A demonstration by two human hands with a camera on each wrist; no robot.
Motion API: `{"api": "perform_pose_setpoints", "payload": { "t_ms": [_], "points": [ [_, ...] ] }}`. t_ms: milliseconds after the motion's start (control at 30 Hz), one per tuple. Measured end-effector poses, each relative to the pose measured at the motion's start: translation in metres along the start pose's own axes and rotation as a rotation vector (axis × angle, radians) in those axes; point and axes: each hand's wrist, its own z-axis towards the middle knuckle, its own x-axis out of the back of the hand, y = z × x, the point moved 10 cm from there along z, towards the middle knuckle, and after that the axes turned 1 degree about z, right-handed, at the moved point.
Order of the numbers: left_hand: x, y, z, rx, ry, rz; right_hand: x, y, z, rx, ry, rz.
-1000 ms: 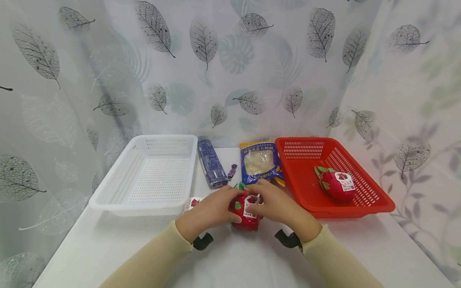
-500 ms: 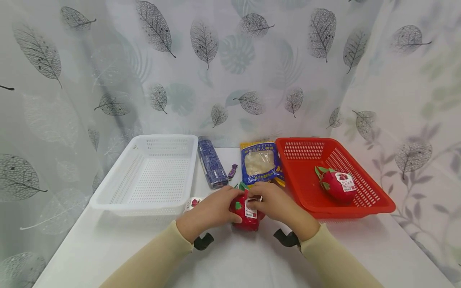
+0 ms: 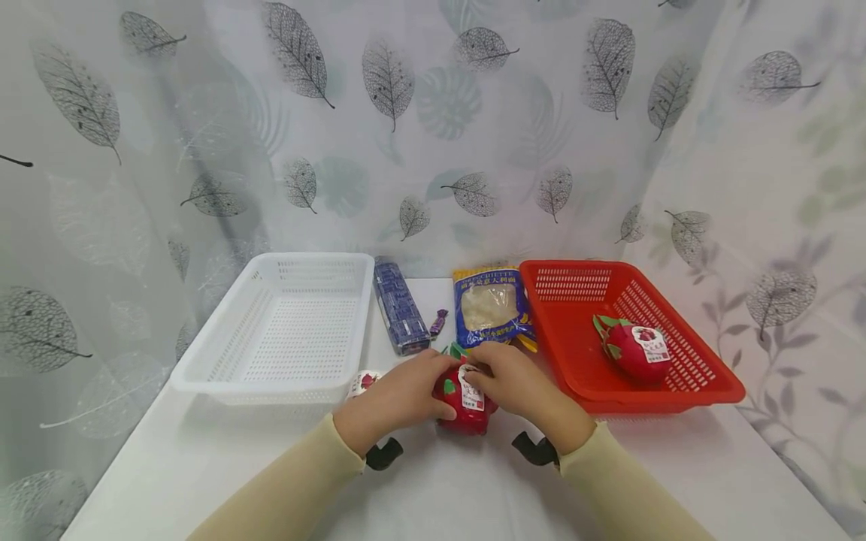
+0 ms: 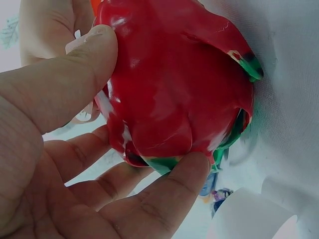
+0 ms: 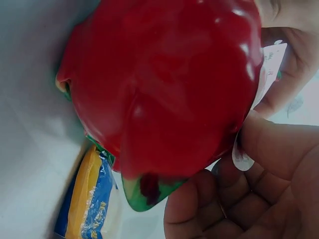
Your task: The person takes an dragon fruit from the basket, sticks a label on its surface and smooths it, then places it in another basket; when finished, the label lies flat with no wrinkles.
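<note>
A red dragon fruit (image 3: 462, 422) with green-tipped scales sits on the white table between both hands. My left hand (image 3: 404, 391) holds its left side, with the thumb near the front and the fingers at the back, as the left wrist view shows. On its front is a white label (image 3: 473, 397) with a fruit picture and writing. My right hand (image 3: 517, 379) has its thumb on the label's upper end, its other fingers curled beside the fruit. In the right wrist view, the label (image 5: 271, 67) stands along the fruit's edge and its rounded end shows below the thumb.
A second labelled dragon fruit (image 3: 637, 353) lies in the red basket (image 3: 575, 379) at right. The white basket (image 3: 271, 389) stands left. Behind the hands lie a long blue pack (image 3: 401, 308), a purple-wrapped candy (image 3: 438, 322) and a pasta bag (image 3: 492, 304). Another label (image 3: 363, 382) is partly hidden by my left hand.
My right thumb has moved from across the label's middle up to its upper end, and more of the label shows. The left hand keeps its hold.
</note>
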Motion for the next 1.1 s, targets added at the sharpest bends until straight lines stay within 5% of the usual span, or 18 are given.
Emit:
{"api": "perform_pose_setpoints", "payload": {
  "t_ms": [1100],
  "points": [
    [-0.002,0.001,0.001,-0.006,-0.002,0.034,-0.01,0.007,0.009,-0.155,-0.052,0.042]
  ]
}}
